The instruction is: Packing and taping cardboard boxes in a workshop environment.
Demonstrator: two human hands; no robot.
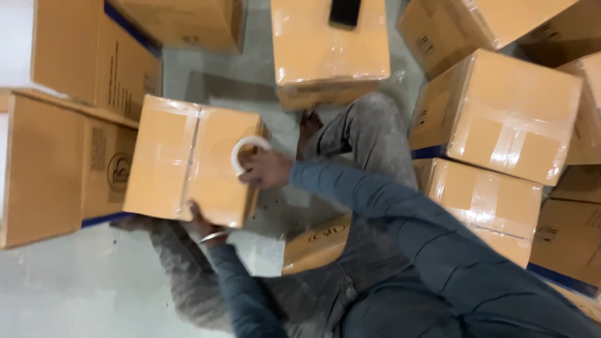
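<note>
Gripping a roll of clear tape [249, 152], the right hand [266, 169] presses it against the right edge of a taped cardboard box [188, 163] resting on the person's lap. Underneath, the left hand [199, 222] props the box's lower edge, fingers hidden beneath it. More sealed cartons [501, 112] crowd the grey floor [75, 281] around the grey-trousered legs [369, 138].
</note>
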